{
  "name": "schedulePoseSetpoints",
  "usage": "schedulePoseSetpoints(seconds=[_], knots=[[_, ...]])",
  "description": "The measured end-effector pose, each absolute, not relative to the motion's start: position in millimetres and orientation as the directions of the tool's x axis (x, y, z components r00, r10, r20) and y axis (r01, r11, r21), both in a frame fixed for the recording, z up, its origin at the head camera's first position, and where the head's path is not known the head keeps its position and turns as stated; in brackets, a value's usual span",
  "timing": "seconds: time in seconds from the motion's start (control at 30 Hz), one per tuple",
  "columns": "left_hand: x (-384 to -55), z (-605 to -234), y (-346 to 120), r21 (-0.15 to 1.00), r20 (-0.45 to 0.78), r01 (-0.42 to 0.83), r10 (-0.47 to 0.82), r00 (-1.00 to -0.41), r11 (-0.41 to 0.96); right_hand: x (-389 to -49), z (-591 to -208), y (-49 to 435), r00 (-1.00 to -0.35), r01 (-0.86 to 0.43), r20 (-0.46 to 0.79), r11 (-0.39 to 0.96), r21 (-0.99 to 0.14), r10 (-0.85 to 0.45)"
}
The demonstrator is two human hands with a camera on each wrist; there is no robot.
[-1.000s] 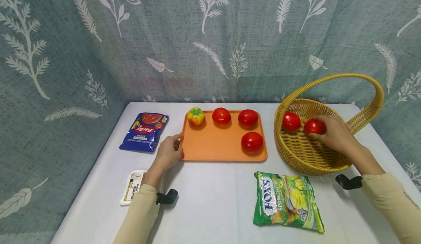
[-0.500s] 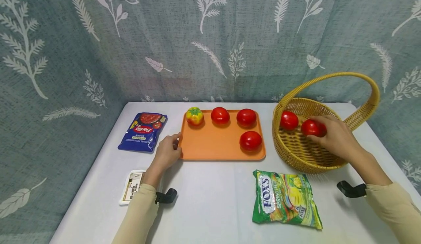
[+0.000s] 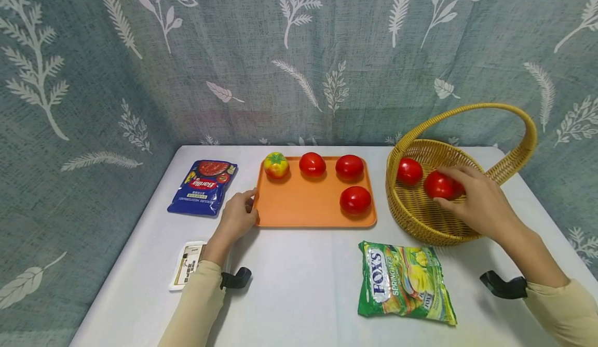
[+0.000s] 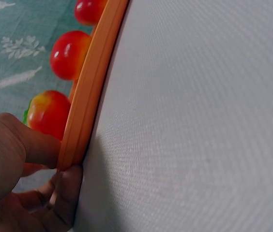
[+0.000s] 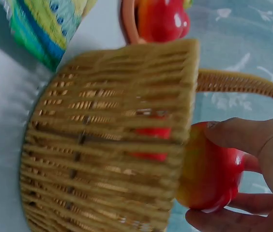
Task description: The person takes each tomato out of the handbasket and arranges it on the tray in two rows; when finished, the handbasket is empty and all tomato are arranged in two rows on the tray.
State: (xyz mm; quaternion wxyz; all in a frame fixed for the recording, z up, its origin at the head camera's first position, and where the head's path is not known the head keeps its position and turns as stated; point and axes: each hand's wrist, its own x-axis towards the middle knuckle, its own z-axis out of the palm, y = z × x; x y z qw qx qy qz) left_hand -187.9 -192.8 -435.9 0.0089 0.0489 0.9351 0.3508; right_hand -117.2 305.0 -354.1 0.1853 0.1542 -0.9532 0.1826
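Note:
In the head view my right hand (image 3: 483, 201) grips a red tomato (image 3: 438, 185) within the outline of the wicker basket (image 3: 416, 227). The right wrist view shows this tomato (image 5: 209, 169) at the rim's height, thumb on one side and fingers on the other. A second tomato (image 3: 409, 171) lies in the basket on the left; another red one (image 3: 460, 188) shows partly behind the held one. My left hand (image 3: 237, 216) pinches the left edge of the orange tray (image 3: 299, 209), thumb and fingertips at its rim (image 4: 85, 106) in the left wrist view.
On the tray are several tomatoes, one yellow-green on top (image 3: 276, 165). A blue Barilla pouch (image 3: 203, 187) lies left of it, and a white-edged packet (image 3: 186, 265) beside my left forearm. A green Fox's candy bag (image 3: 406, 282) lies before the basket, whose tall handle (image 3: 467, 109) arches up.
The tomato in my right hand has risen and shifted slightly left, uncovering more of the red one behind. My left hand stays at the tray edge. The whole view has shifted slightly.

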Motion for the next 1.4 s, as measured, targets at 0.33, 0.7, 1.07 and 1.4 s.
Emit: schedulePoseSetpoints(seconds=[0.33, 0.7, 1.07, 1.4], knots=[[-187.2, -435.9, -193.5, 0.656, 0.015, 0.088, 0.103, -0.995, 0.750, -97.1, -344.3, 285.0, -0.869, -0.383, 0.439, 0.872, -0.306, -0.228], [-187.6, -436.2, -193.2, 0.662, 0.010, 0.078, 0.095, -0.995, 0.746, -82.7, -335.4, 259.8, -0.827, -0.450, 0.491, 0.846, -0.287, -0.273], [-188.5, -436.5, -191.8, 0.656, 0.014, 0.078, 0.092, -0.996, 0.751, -79.1, -331.9, 232.0, -0.820, -0.493, 0.475, 0.816, -0.301, -0.320], [-187.5, -436.2, -192.9, 0.655, 0.005, 0.073, 0.092, -0.996, 0.752, -85.7, -333.9, 213.1, -0.812, -0.528, 0.453, 0.793, -0.303, -0.368]])
